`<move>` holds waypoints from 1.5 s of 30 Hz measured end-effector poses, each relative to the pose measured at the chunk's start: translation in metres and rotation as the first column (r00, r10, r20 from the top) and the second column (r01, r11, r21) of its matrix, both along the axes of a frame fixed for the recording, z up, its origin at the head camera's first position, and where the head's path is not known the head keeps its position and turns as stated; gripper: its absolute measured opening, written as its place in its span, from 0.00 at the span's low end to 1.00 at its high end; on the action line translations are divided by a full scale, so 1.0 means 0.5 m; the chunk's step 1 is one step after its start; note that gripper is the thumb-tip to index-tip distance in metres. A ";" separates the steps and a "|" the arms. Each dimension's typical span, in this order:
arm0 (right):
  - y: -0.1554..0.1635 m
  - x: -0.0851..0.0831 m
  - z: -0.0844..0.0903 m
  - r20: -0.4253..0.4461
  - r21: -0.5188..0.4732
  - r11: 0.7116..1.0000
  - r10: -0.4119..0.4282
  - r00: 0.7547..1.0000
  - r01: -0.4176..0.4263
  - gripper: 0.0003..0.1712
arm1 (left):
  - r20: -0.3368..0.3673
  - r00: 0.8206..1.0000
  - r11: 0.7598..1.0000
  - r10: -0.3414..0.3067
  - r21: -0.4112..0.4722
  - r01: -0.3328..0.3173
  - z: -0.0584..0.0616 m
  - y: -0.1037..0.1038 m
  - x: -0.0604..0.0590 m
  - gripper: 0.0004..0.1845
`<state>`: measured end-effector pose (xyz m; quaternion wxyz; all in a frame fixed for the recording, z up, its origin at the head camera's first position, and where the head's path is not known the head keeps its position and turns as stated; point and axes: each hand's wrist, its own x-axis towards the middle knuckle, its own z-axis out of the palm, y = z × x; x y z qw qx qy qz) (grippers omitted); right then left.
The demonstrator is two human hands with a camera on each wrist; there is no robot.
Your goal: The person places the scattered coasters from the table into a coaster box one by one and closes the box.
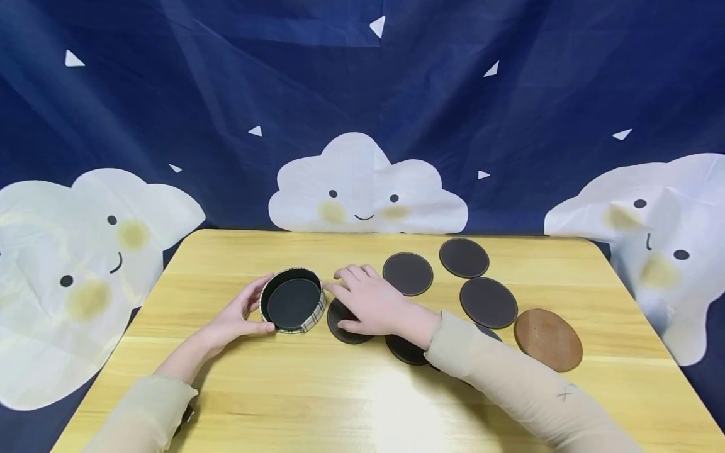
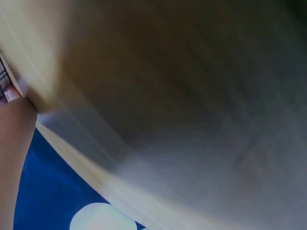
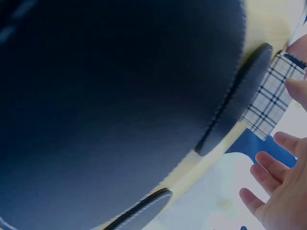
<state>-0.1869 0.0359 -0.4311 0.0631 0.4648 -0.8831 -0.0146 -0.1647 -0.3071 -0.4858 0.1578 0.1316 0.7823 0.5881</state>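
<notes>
In the head view my left hand (image 1: pixel 235 321) holds a round coaster holder (image 1: pixel 314 319) by its left side, thumb at the front and fingers behind. Its inside is black and bare, its outer wall plaid. My right hand (image 1: pixel 370 307) is over a black round coaster (image 1: pixel 340 319) just right of the holder, fingers extended. The right wrist view shows those fingers spread, with nothing held, close to the plaid wall (image 3: pixel 268 98). Another black coaster (image 1: pixel 404 351) lies partly under the right forearm. Mostly blurred tabletop fills the left wrist view.
More black coasters lie right of the hand: one (image 1: pixel 408 274), another behind it (image 1: pixel 464 258), and a third (image 1: pixel 489 303). A brown coaster (image 1: pixel 548 340) lies furthest right. The wooden table (image 1: pixel 272 402) ends at a blue cloud-printed curtain (image 1: pixel 317 82).
</notes>
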 end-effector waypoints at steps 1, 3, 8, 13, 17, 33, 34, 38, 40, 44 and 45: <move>0.004 -0.001 -0.004 -0.003 0.003 1.000 0.003 1.000 -0.003 0.42 | -0.002 1.000 1.000 0.001 -0.002 -0.001 0.001 -0.001 0.000 0.57; 0.010 -0.002 -0.011 -0.001 0.005 1.000 0.009 1.000 -0.009 0.42 | -0.005 1.000 1.000 0.002 -0.004 -0.002 0.003 -0.001 0.000 0.57; 0.017 -0.002 -0.026 0.024 0.010 1.000 0.003 1.000 -0.003 0.42 | -0.004 1.000 1.000 0.001 -0.004 -0.001 0.006 0.001 0.000 0.56; 0.017 0.001 -0.036 0.056 0.025 1.000 -0.014 0.998 0.012 0.44 | 0.001 1.000 1.000 -0.001 -0.001 0.001 0.006 0.001 0.002 0.56; 0.014 0.003 -0.043 0.095 0.051 0.998 -0.028 0.995 0.024 0.46 | -0.005 1.000 1.000 -0.003 -0.006 0.003 0.005 0.001 0.002 0.56; 0.001 0.004 -0.047 0.188 0.122 0.991 -0.072 0.979 0.050 0.50 | 0.005 1.000 1.000 0.000 0.007 0.000 0.001 -0.001 0.002 0.56; 0.000 0.004 -0.046 0.192 0.123 0.991 -0.073 0.979 0.050 0.49 | 0.005 1.000 1.000 0.001 0.007 -0.001 0.002 -0.002 0.003 0.56; -0.002 0.002 -0.044 0.204 0.116 0.992 -0.074 0.976 0.051 0.49 | 0.001 1.000 1.000 0.002 0.002 -0.002 0.003 -0.001 0.005 0.56; -0.003 0.000 -0.044 0.207 0.111 0.992 -0.073 0.976 0.051 0.49 | -0.002 1.000 1.000 0.003 0.000 -0.003 0.003 0.000 0.006 0.56; -0.002 -0.004 -0.044 0.196 0.112 0.992 -0.073 0.978 0.052 0.49 | 0.000 1.000 1.000 0.003 0.000 -0.003 0.003 0.001 0.005 0.56; -0.002 -0.004 -0.043 0.192 0.109 0.993 -0.072 0.979 0.052 0.49 | 0.001 1.000 1.000 0.004 0.000 -0.004 0.003 0.001 0.004 0.56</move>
